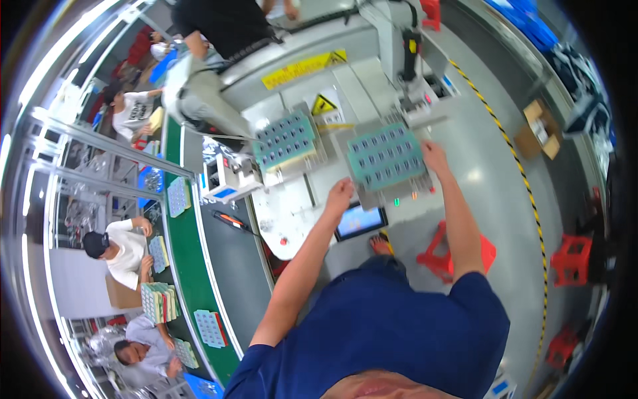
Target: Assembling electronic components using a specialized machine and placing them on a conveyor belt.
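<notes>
At the far left, a person in a white shirt and dark cap (125,256) and, lower down, a person in a pale grey shirt (149,342) sit working beside a long green conveyor belt (193,266). Near them stands a stack of pale green, cream and red trays (159,303), and a pale blue-green tray with a red edge (211,328) lies on the belt. Next comes an orange-and-black handheld tool (229,219), then a white machine surface (282,229) beneath a thick pale grey mechanical arm (212,100). On its left side rests a pale green rectangular tray with a cream edge (287,145), filled with rows of small dark pieces. In the middle, the wearer's left hand (341,194) has its fingers curled in, close to the lower left corner of a second pale green rectangular tray (377,150), also holding dark pieces in rows; whether it touches is unclear. Below sits a black-framed touchscreen (361,221). The right hand (435,158) bends its fingers at that second tray's right edge; its grip cannot be told. Farther right are a red plastic stool (435,256), curving black-and-yellow floor tape (525,176) and an open brown cardboard box (537,133).
</notes>
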Action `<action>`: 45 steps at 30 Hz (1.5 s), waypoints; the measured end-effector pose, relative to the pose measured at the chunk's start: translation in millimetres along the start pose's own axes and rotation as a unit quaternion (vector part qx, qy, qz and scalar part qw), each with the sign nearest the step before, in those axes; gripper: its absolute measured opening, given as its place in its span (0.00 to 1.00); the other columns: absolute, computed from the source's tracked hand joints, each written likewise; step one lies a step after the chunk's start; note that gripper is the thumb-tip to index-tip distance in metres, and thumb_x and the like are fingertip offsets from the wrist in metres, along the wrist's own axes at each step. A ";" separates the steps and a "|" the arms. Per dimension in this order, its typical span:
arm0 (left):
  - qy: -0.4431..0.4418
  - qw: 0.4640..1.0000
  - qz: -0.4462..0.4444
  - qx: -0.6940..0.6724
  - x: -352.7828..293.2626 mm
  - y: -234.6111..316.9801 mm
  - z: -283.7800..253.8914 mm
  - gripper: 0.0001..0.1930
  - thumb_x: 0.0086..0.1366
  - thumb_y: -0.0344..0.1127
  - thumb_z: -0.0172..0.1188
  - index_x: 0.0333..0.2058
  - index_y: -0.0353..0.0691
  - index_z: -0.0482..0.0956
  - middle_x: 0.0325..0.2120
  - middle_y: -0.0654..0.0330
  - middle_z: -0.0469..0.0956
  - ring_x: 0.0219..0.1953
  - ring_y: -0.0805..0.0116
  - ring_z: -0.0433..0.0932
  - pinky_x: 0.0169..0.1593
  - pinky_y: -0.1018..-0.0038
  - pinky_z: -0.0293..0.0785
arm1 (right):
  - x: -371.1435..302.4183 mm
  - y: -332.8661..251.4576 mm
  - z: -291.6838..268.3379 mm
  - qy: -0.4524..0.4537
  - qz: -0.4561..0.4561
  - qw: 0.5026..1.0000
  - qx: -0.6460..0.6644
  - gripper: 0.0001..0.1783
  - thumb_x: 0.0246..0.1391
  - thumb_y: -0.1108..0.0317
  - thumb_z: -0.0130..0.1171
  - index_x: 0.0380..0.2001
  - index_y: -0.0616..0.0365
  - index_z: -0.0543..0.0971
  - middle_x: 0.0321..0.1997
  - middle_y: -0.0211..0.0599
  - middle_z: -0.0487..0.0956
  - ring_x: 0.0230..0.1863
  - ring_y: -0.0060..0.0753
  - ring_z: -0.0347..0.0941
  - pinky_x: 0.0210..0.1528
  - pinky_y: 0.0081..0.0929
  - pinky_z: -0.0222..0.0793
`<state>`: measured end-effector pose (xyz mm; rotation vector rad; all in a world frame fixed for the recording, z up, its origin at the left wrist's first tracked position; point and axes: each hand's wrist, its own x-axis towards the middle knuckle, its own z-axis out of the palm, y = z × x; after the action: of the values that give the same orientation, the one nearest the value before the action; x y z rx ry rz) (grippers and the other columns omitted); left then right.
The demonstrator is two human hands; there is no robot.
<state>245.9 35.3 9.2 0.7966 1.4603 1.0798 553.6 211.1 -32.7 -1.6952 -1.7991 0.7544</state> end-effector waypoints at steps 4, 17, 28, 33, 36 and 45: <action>0.017 0.996 -0.079 -0.028 64.9 -20.6 22.3 0.12 0.69 0.37 0.50 0.39 0.36 0.78 0.29 0.63 0.75 0.29 0.72 0.70 0.34 0.75 0.69 | 24.4 21.6 21.6 -0.103 0.056 0.988 0.096 0.20 0.57 0.60 0.51 0.45 0.64 0.79 0.39 0.48 0.82 0.39 0.42 0.80 0.43 0.36 0.72; 0.108 0.988 -0.111 -0.024 60.1 1.5 39.3 0.09 0.65 0.31 0.56 0.39 0.33 0.80 0.28 0.61 0.77 0.29 0.69 0.75 0.28 0.70 0.72 | 19.7 1.3 -18.0 -0.221 0.206 0.897 0.323 0.13 0.60 0.65 0.53 0.39 0.64 0.81 0.30 0.30 0.78 0.28 0.22 0.71 0.32 0.25 0.67; 0.143 0.985 -0.056 -0.081 -115.6 34.1 -58.4 0.14 0.68 0.29 0.53 0.49 0.28 0.76 0.37 0.60 0.80 0.39 0.76 0.76 0.45 0.76 0.73 | -93.6 -149.9 -23.1 -0.284 0.059 0.922 0.255 0.15 0.63 0.66 0.53 0.43 0.68 0.79 0.34 0.25 0.78 0.36 0.16 0.68 0.41 0.20 0.66; 0.259 0.956 -0.077 -0.116 -232.1 3.2 -138.0 0.15 0.67 0.29 0.54 0.50 0.29 0.76 0.33 0.59 0.81 0.33 0.76 0.77 0.36 0.77 0.74 | -168.9 -217.8 48.7 -0.388 0.004 0.892 0.233 0.15 0.64 0.67 0.51 0.47 0.67 0.78 0.39 0.28 0.79 0.39 0.16 0.70 0.46 0.19 0.66; 0.332 0.932 -0.057 -0.137 -306.0 -34.4 -192.9 0.13 0.67 0.30 0.54 0.48 0.32 0.77 0.25 0.64 0.78 0.16 0.82 0.70 0.15 0.80 0.61 | -220.7 -266.0 109.0 -0.475 0.001 0.848 0.234 0.16 0.65 0.67 0.50 0.48 0.68 0.77 0.40 0.29 0.79 0.40 0.16 0.71 0.46 0.19 0.66; 0.479 0.843 -0.042 -0.241 -456.0 -123.9 -348.3 0.14 0.67 0.27 0.55 0.49 0.28 0.77 0.38 0.60 0.81 0.40 0.77 0.77 0.47 0.77 0.73 | -360.6 -402.9 304.3 -0.619 -0.029 0.770 0.151 0.16 0.66 0.67 0.48 0.50 0.66 0.76 0.41 0.28 0.80 0.39 0.16 0.72 0.44 0.19 0.67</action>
<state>-5.6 -493.0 56.8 -0.2488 1.8519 1.8100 75.3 -176.7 42.9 -0.8425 -2.2200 2.3487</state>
